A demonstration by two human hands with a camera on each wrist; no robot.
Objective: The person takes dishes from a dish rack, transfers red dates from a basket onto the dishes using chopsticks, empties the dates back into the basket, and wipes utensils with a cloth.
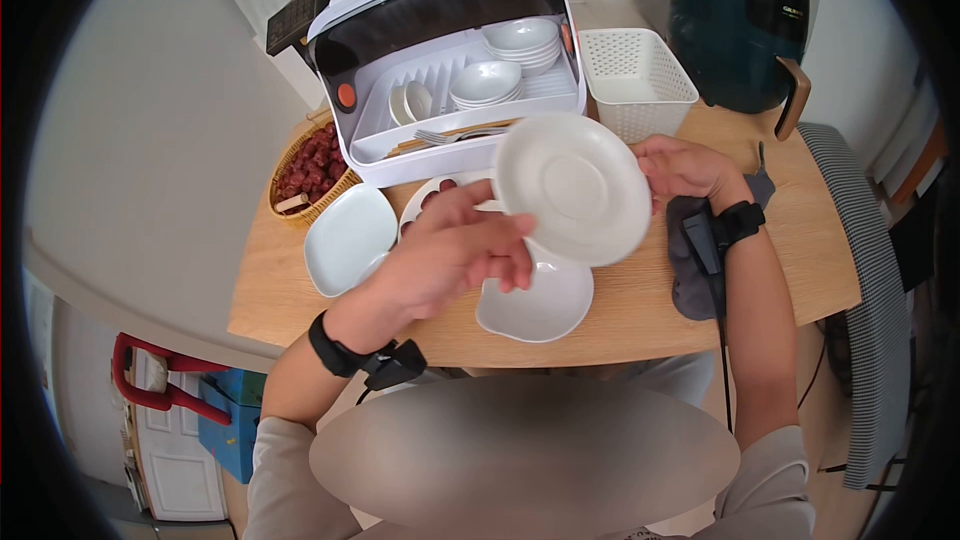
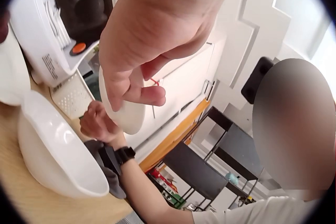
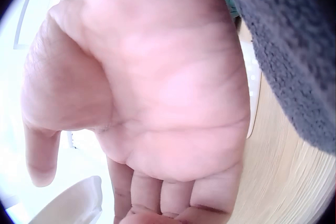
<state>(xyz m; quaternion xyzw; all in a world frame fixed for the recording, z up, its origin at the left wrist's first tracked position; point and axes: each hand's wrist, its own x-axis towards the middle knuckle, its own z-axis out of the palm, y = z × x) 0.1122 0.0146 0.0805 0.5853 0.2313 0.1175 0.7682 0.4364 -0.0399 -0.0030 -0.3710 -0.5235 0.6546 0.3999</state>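
Observation:
A white round plate [image 1: 575,190] is held tilted above the table, its ringed face visible in the head view. My left hand [image 1: 440,255] grips its left edge; in the left wrist view, fingers of the left hand [image 2: 152,40] lie over the plate [image 2: 128,111]. Beside its right edge is my right hand [image 1: 690,170], with loosely bent fingers. The right wrist view shows the palm of the right hand [image 3: 157,92] empty, apart from the plate [image 3: 71,203]. Beneath the held plate, a white bowl [image 1: 540,305] sits on the table, partly covered.
A dish box [image 1: 370,165] holds stacked bowls and cutlery. Left of it are a basket of red fruit [image 1: 315,165] and a squarish plate [image 1: 350,240]. A white basket [image 1: 640,85], a dark green appliance [image 1: 735,30] and grey cloth [image 1: 690,285] stand or lie on the right.

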